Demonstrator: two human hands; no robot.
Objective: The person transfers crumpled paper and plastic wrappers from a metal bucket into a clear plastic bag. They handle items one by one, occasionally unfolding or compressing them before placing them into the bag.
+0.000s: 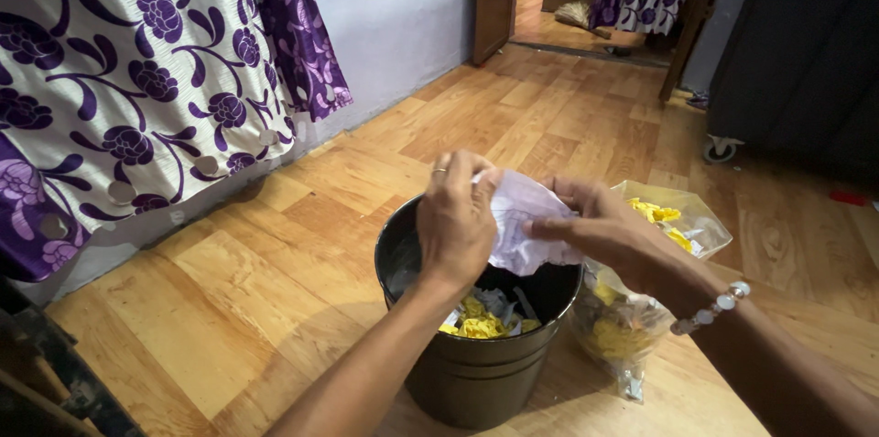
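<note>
Paper (526,231), white and crumpled, gripped by both hands just above the dark bucket (476,373): left hand (455,217) clenched on its 9 o'clock edge, right hand (604,231) pinching the 3 o'clock side. Best kept centred over the rim while squeezing tighter, so nothing spills past. Inside, at 6 o'clock: yellow and white scraps (481,318). At 3 o'clock of the bucket, touching it: clear plastic bag (641,309) of yellow bits, no label readable.

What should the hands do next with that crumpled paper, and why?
Probably let go, so it drops into the bin. Both the left hand and the right hand hold the crumpled paper right over the open dark bin, which already has yellow and white scraps inside. Nothing blocks the way down.
</note>
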